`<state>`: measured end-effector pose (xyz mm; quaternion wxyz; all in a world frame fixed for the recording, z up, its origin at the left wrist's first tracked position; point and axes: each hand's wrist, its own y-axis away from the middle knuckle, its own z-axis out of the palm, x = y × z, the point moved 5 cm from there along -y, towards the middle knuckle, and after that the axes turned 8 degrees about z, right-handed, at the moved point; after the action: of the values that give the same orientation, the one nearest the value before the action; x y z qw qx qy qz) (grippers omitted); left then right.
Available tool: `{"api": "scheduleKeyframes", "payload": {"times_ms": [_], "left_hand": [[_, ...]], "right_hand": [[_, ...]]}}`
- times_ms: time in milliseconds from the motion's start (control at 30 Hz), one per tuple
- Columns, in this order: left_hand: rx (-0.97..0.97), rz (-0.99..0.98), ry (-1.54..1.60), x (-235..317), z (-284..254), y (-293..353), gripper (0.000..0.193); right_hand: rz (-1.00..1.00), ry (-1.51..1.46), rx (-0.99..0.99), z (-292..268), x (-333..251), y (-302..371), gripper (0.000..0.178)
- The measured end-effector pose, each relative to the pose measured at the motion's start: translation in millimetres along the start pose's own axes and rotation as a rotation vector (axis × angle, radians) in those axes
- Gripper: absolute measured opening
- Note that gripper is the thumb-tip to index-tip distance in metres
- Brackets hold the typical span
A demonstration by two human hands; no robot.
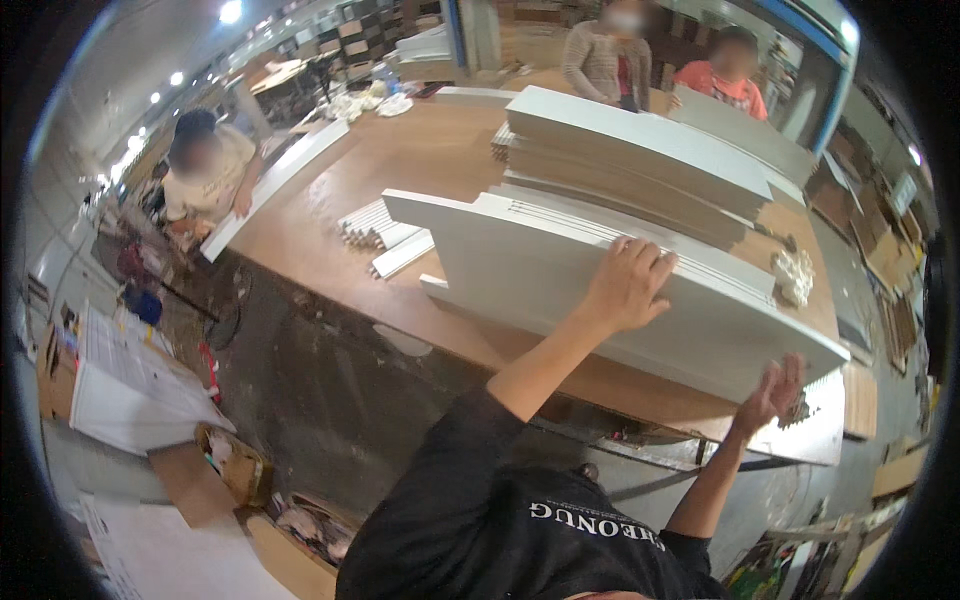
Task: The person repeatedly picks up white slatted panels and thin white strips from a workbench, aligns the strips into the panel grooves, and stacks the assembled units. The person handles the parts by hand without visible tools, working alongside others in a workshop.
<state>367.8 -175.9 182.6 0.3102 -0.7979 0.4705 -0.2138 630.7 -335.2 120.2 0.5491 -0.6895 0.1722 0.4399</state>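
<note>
A long white panel [520, 255] stands on its long edge, tilted, at the near side of the brown table. My left hand [630, 285] is hooked over its top edge, fingers at the upper rim and thumb on the near face. Close behind that edge several more white panels [560, 222] stand side by side. My right hand [775, 395] is at the panel's lower right part, fingers pointing up and apart, against or just in front of the near face; contact there is hard to make out.
White strips [385, 228] lie bundled on the brown table [390, 150]. Behind the panels rises a tall stack of boards [620, 140]. A white cloth bundle [793, 277] lies at the right. One person [210, 175] handles a long white board [285, 185]; two others stand across the table.
</note>
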Motion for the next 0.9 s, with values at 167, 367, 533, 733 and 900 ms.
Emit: {"api": "scheduleKeyframes", "payload": {"times_ms": [167,367,533,733,900], "left_hand": [[0.27,0.094,0.308,42,-63,63,0.05],[0.678,-0.697,0.132,40,-127,296,0.015],[0.457,-1.086,-0.452,3,-110,394,0.039],[0.724,-1.473,-0.307,-11,-93,425,0.084],[1.015,-1.516,-0.403,-16,-86,443,0.088]], "right_hand": [[0.225,-0.056,0.382,-102,55,-15,0.06],[0.688,-0.785,0.329,-174,121,53,0.066],[0.819,-0.876,0.449,-193,151,122,0.07],[0.73,-1.521,-0.588,-196,167,114,0.061],[0.777,-1.279,-0.234,-195,154,126,0.055]]}}
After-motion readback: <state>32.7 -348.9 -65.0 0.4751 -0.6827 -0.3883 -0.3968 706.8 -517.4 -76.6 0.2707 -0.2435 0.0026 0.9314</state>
